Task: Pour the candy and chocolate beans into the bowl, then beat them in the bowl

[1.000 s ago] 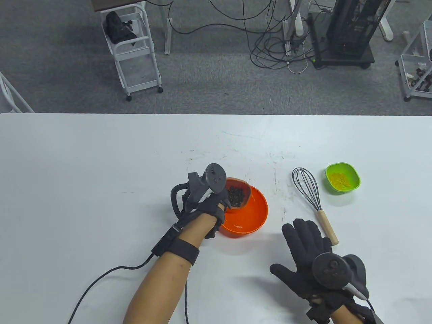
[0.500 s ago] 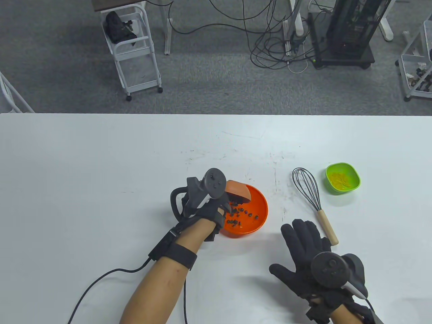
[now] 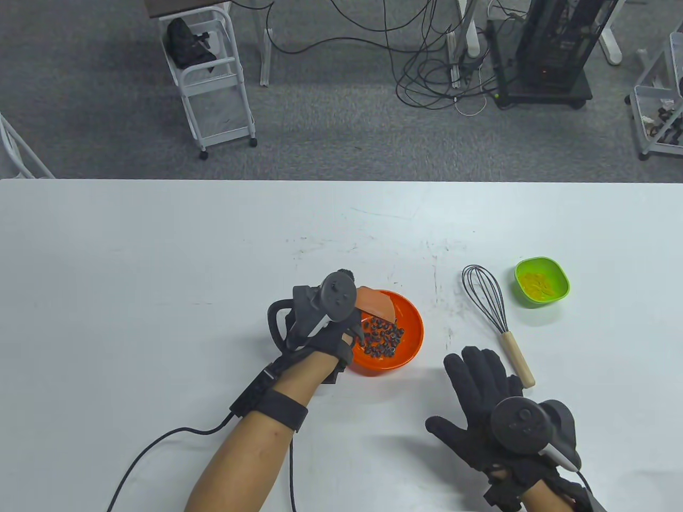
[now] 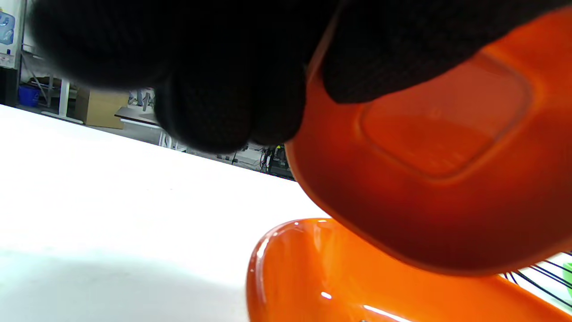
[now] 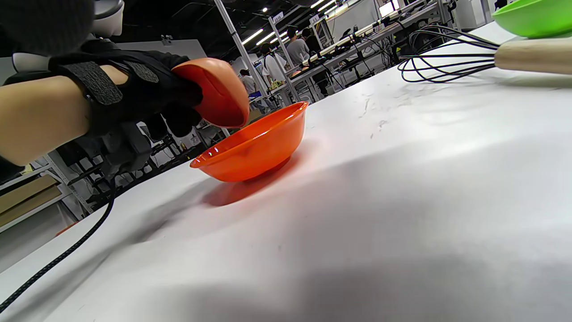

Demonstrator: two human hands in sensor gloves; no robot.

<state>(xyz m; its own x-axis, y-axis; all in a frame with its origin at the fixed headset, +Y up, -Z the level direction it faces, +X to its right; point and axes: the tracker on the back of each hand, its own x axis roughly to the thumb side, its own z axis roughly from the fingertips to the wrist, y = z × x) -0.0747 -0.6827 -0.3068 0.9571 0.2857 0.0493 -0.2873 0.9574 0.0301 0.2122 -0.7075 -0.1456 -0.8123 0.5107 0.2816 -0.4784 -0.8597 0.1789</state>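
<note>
Two hands over table [image 3: 160, 240]. Left hand [image 3: 325, 333] grips small orange dish [image 3: 376, 304], tipped over orange bowl [image 3: 411, 341] near front edge; chocolate beans [image 3: 381, 341] inside bowl. Right hand [image 3: 483, 394] flat, fingers spread, holding nothing. Whisk [image 3: 493, 320] and green candy dish [image 3: 541, 281] toward right.

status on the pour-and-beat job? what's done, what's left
Done: the chocolate beans lie in the orange bowl. In hand: the left hand grips the small orange cup, tipped over the bowl. Left: the yellow candy sits in the green bowl, unpoured, and the whisk lies untouched on the table. The right hand rests open near the whisk handle.
</note>
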